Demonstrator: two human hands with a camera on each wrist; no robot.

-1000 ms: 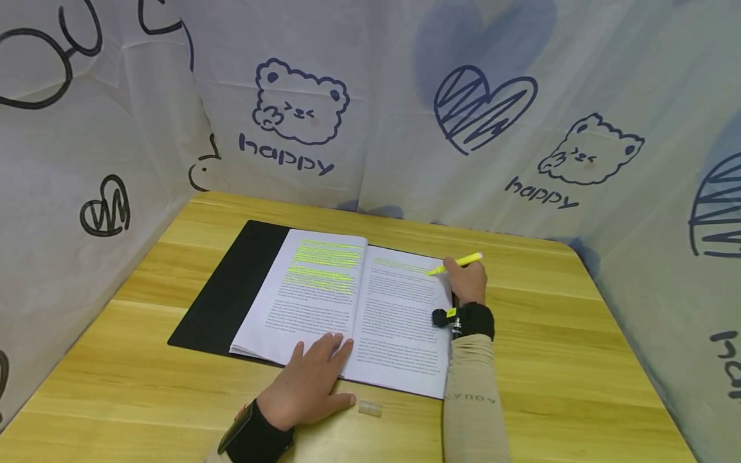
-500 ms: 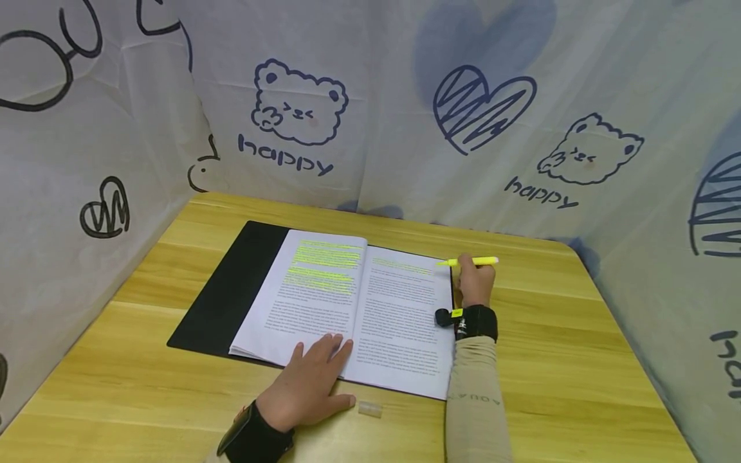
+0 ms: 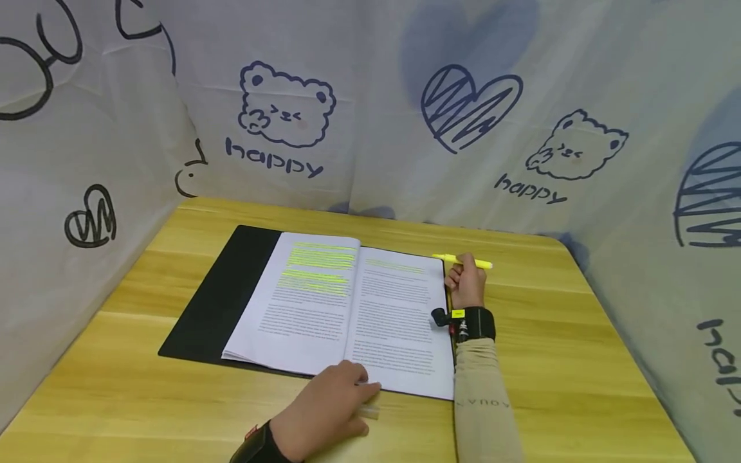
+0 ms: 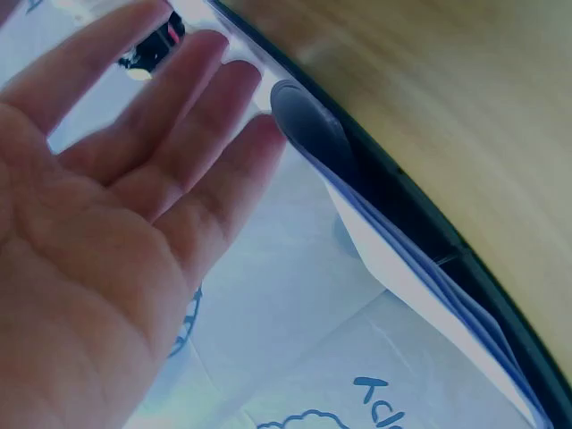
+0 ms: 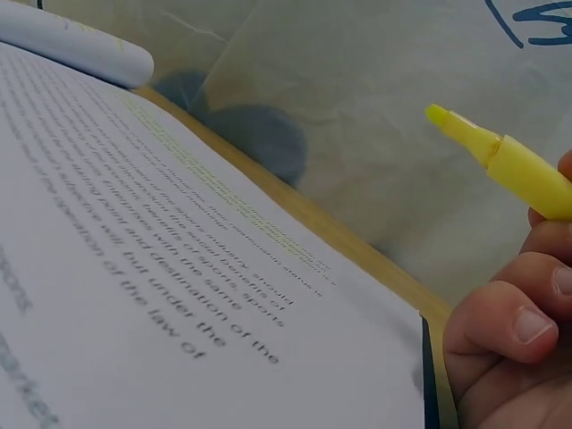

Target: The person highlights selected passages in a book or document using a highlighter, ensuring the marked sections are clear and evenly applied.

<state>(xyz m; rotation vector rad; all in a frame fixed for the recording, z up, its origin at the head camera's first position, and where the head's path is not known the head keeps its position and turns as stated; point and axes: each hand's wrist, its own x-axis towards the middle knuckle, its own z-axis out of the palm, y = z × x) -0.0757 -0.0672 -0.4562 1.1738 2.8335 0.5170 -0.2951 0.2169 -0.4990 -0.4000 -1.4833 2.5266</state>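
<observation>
My right hand (image 3: 467,287) pinches an uncapped yellow highlighter (image 5: 527,177) just off the right edge of an open book (image 3: 399,321). The bare tip points left, apart from the page. Yellow lines mark the upper left page and the top of the right page. At the book's lower edge, my left hand (image 3: 325,406) hovers with its thumb and index finger on either side of a small clear cap (image 3: 369,412), which they partly hide. The left wrist view shows that hand's fingers (image 4: 219,192) loosely extended beside the page edges.
A black cover (image 3: 222,289) extends beyond the book's left side on the wooden table (image 3: 538,360). White cloth (image 3: 382,148) with drawn bears and hearts hangs behind the table and along its sides.
My right hand has lifted the highlighter off the right page and drawn it up and right. My left hand has left the page and slid right and nearer to the cap. The view shifted slightly.
</observation>
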